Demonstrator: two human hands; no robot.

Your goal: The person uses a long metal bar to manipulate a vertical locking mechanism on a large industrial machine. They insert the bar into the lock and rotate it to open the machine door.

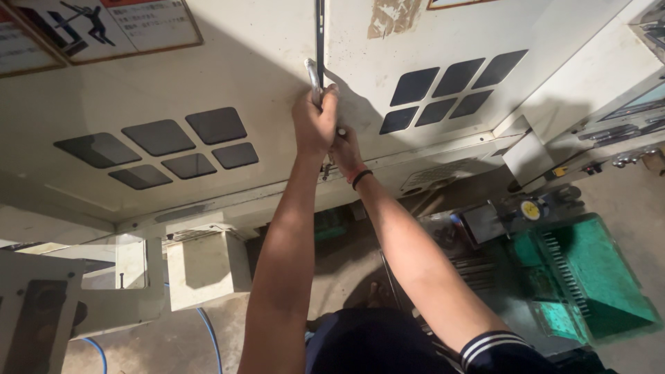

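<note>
Bare forearms; black wristband (361, 178); dark sleeve (495, 348) with white-striped cuff.

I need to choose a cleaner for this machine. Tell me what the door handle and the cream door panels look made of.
The slim silvery door handle, gripped by the left hand, looks like bare polished metal: it glints. The cream door panels look like painted sheet metal with a matte, scuffed finish, though that is not certain. The dark window panes are glossy, glass or plastic.

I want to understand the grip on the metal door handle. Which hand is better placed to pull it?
Probably the left hand: it is wrapped around the metal handle beside the door gap. The right hand sits lower, mostly hidden behind the left, so its hold is unclear.
</note>
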